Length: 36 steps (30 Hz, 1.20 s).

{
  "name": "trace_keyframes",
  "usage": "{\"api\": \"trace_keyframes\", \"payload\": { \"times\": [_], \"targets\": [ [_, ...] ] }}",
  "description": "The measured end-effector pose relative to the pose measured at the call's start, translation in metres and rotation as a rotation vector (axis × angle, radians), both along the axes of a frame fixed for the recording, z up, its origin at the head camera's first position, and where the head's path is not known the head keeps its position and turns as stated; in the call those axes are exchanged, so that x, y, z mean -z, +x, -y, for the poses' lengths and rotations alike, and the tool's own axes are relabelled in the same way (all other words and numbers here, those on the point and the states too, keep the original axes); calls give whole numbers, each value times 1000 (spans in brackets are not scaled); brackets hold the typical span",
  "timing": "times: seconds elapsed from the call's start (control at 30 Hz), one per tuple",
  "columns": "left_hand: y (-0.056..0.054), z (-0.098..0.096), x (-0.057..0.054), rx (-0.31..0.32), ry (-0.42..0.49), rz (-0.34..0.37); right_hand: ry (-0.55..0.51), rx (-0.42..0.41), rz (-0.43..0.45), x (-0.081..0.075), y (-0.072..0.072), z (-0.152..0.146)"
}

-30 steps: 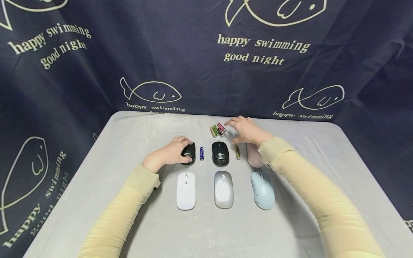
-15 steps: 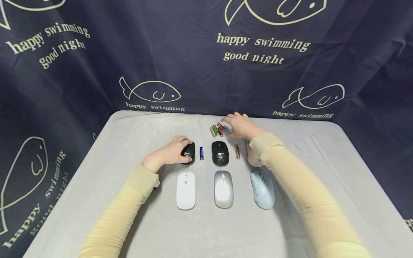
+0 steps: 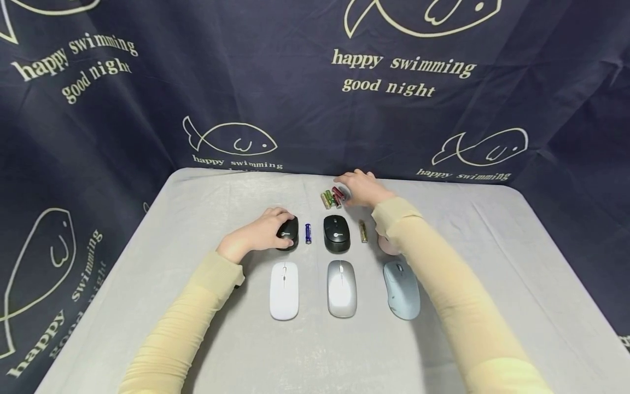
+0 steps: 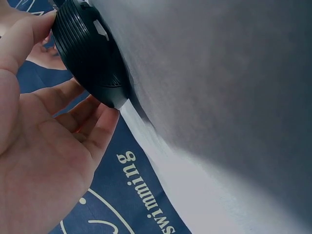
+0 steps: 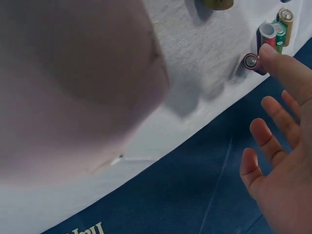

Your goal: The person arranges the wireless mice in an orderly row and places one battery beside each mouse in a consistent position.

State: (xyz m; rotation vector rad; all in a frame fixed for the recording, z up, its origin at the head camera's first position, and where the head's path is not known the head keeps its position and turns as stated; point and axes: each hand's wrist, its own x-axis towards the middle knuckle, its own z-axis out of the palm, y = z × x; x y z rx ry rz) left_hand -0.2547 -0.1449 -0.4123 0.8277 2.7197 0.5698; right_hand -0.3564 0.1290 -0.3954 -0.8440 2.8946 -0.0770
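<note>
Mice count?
6. Back: black mouse in left hand, center black mouse, pink mouse partly behind right sleeve. Front, left to right: white mouse, silver mouse, blue mouse. More possibly hidden.

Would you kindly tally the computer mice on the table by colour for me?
Black mice: 2
White mouse: 1
Silver mouse: 1
Light blue mouse: 1
Pink mouse, partly hidden by the right sleeve: 1
Total: 6
</note>
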Motion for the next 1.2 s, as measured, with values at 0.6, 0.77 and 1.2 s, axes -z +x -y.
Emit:
{"api": "trace_keyframes", "payload": {
  "times": [0.6,0.77,1.2],
  "targets": [
    [-3,3,4,4,1,-8,43,-4,30,14,-16,15],
    [-3,2,4,-6,8,16,48,-12,49,13,-18,16],
    [-2,2,2,-3,9,14,79,-9,48,13,-17,20]
  ]
}}
